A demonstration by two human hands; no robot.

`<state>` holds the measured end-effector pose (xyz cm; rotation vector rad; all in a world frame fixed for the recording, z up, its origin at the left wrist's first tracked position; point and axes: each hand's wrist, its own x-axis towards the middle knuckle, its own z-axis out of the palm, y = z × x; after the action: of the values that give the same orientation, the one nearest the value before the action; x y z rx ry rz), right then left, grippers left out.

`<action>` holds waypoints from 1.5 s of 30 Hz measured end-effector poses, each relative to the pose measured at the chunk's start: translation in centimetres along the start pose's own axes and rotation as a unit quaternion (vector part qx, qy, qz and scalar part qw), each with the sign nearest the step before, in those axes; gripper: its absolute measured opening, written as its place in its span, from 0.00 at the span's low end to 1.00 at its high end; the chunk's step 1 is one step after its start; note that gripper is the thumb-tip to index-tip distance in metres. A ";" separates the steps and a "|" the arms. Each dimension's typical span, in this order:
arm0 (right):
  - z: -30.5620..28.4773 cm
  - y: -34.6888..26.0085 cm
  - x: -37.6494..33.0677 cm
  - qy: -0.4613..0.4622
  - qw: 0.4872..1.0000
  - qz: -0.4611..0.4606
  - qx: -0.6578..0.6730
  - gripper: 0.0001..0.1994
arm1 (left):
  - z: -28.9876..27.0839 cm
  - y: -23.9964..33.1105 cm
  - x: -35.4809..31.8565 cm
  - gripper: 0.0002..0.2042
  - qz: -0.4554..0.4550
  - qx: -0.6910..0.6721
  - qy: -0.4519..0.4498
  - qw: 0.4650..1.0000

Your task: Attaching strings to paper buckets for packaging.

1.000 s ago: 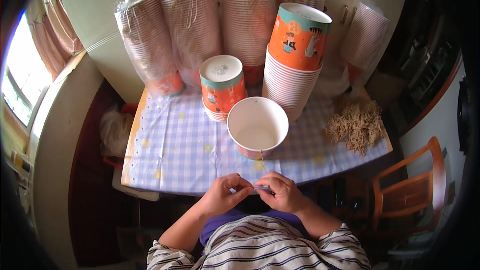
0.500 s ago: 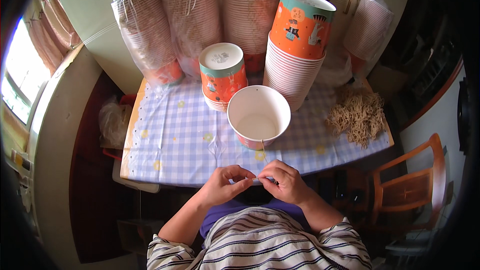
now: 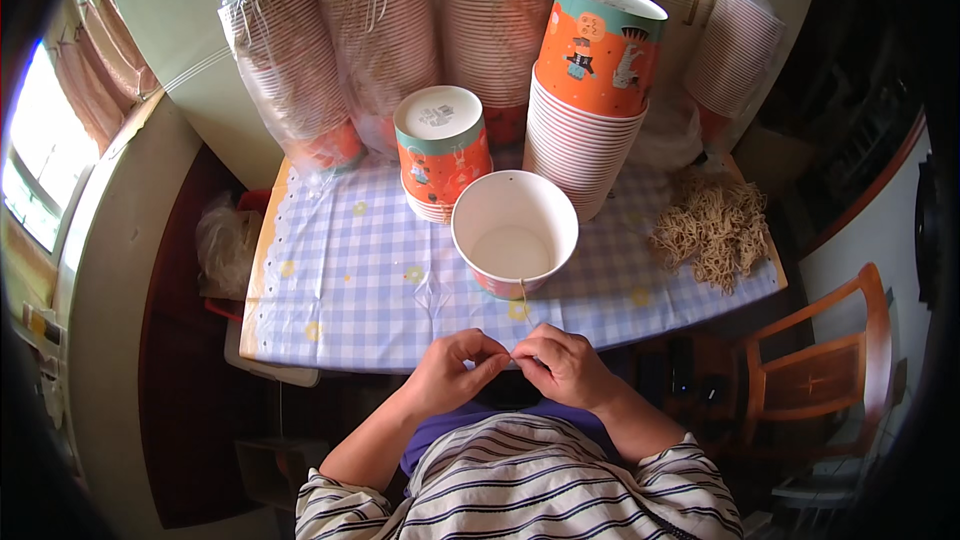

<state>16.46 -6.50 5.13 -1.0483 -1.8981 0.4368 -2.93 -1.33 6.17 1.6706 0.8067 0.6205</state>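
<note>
An open white paper bucket (image 3: 515, 240) stands upright near the table's front edge, with a small hole in its far wall. From its near rim a thin beige cord (image 3: 525, 298) hangs down towards my hands. Just in front of the table my left hand (image 3: 455, 370) is closed in a pinch, thumb against forefinger. Close beside it my right hand (image 3: 568, 372) pinches too, and the cord runs into its fingers. The fingertips nearly meet around the cord's end, which is mostly hidden between them.
Upside-down orange printed buckets form a short stack (image 3: 440, 155) and a tall stack (image 3: 590, 120). Plastic-wrapped bucket stacks (image 3: 385, 50) line the back. A heap of beige cords (image 3: 712, 230) lies on the checked tablecloth (image 3: 340, 270) at right. A wooden chair (image 3: 815, 370) stands right.
My fingertips have shifted slightly along the cord's end, and less of it shows between them. The bucket and the stacks stay in place.
</note>
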 end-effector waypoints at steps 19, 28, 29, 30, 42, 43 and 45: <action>0.2 -0.4 -0.2 0.041 0.988 -0.083 -0.124 0.12 | -0.1 1.2 0.1 0.03 0.108 0.134 0.001 0.985; 0.3 -0.8 0.0 0.044 0.986 -0.086 -0.136 0.12 | -1.0 2.0 0.4 0.03 0.183 0.186 -0.008 0.965; 0.4 -0.8 0.1 0.044 0.986 -0.086 -0.136 0.12 | -1.1 2.2 0.4 0.03 0.182 0.196 -0.015 0.963; 0.4 -0.8 0.1 0.050 0.986 -0.084 -0.136 0.12 | -1.2 2.1 0.4 0.03 0.183 0.196 -0.016 0.963; 0.1 -1.2 0.5 0.056 0.998 0.007 -0.009 0.08 | -1.1 1.9 1.3 0.07 0.350 0.349 0.031 0.869; 0.0 -1.1 0.6 0.053 0.998 0.025 0.025 0.08 | -1.1 2.0 1.4 0.08 0.367 0.357 0.024 0.859; -0.4 -0.8 0.7 0.051 0.997 0.039 0.048 0.07 | -1.1 2.2 1.8 0.09 0.385 0.364 0.017 0.848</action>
<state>16.24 -6.47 6.27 -1.0625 -1.7343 0.5051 -2.22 0.44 8.60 2.7380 0.3601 0.9580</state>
